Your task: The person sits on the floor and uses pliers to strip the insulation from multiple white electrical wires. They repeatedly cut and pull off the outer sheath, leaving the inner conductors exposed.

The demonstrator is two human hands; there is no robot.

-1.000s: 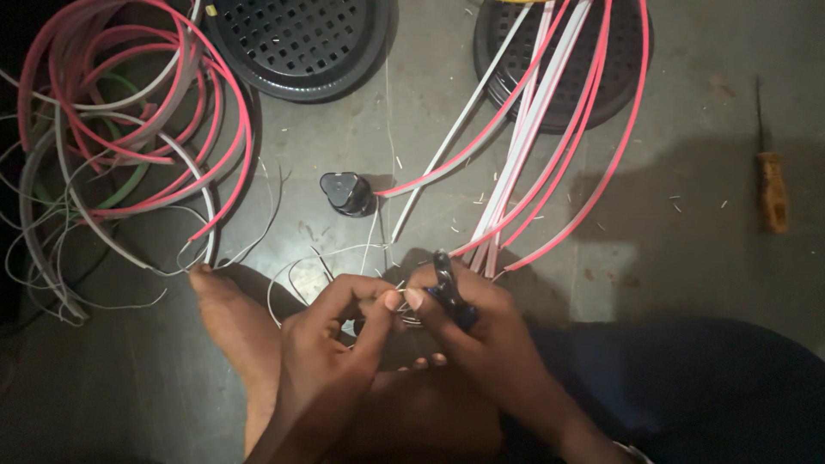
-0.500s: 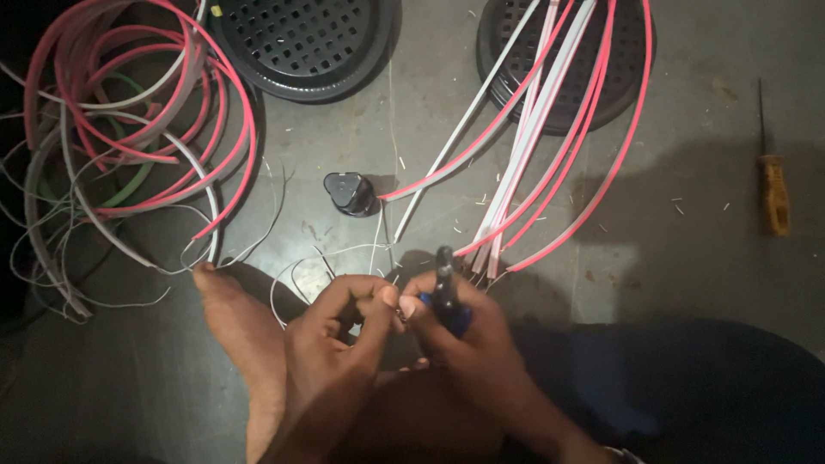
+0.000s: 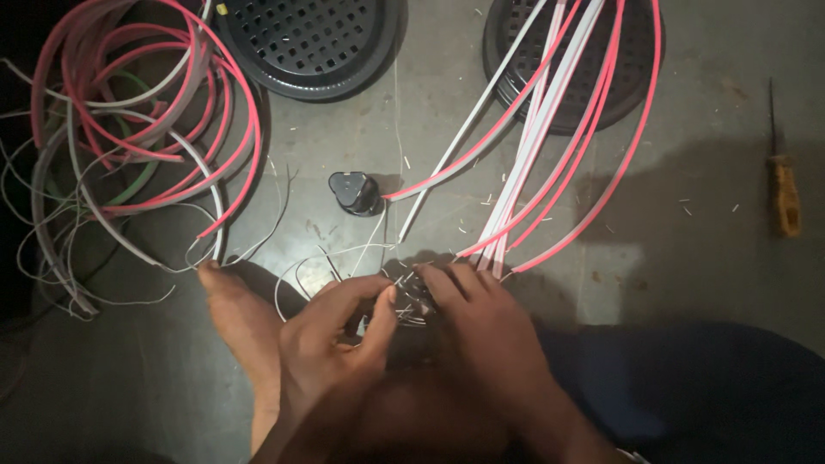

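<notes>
Down on the grey floor [image 3: 687,258], seen from the head camera, the person's 2 hands meet close together over a small tangle of thin bare wire strands [image 3: 411,296]. The left hand [image 3: 339,344] curls in from the left, its thumb and fingers pinched toward the strands; the right hand [image 3: 485,331] lies flat beside it, fingers stretched over the same bundle. The fingertips of both hands touch or nearly touch at the wire ends, though I cannot tell exactly which strands each one grips, since the spot is dark and the fingers cover it.

Just left of the left hand, a bare foot [image 3: 241,318] rests on the floor, its toes near the end of a grey cable. From the strands a sheaf of pink and white cables [image 3: 550,129] fans up and to the right, crossing over a round black perforated cover [image 3: 516,51] at the top edge. A second black perforated cover [image 3: 309,39] sits at the top, left of centre. Between them and the hands, a small black plug [image 3: 354,191] lies on the floor, near the white cable ends. At far left a loose coil of pink, grey and green cable [image 3: 129,146] is heaped. Well apart at the right, a screwdriver with an orange handle [image 3: 784,193] lies alone. Dark blue cloth [image 3: 687,395] covers the person's leg at lower right.
</notes>
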